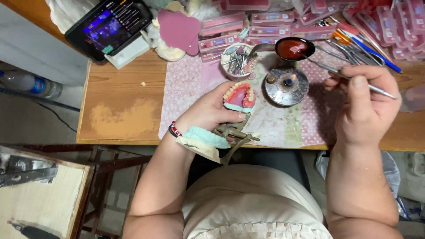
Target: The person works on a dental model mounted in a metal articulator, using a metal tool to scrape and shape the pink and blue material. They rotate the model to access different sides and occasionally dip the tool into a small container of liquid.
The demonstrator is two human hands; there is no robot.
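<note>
Left hand (211,110) is curled in a medium grip around a metal hinged articulator frame (233,134); its fingers cup the upper pink wax denture with a row of cream teeth (239,96), which sits on a pale green plaster base and faces up. A second cast, pale green over cream plaster (201,142), hangs on the frame's lower arm at 7 o'clock of that hand, beside a red-and-black wrist bracelet (174,129).

Right hand (365,108) is closed narrowly on a thin steel wax instrument (349,79), pinched between thumb and fingers. The shaft runs from 10 o'clock to 4 o'clock, and its tip lies above the bench (119,110), just right of a round metal spirit burner with a small flame (286,85).

At 12 o'clock of the burner stands a dark ladle holding red melted wax (294,48). At 10 o'clock of it is a white cup of small burs (237,59). Both rest on a pink patterned cloth (188,86). Stacked pink tooth-card boxes (270,20) line the far edge, and a black tablet with a lit screen (109,24) lies at the far left.
</note>
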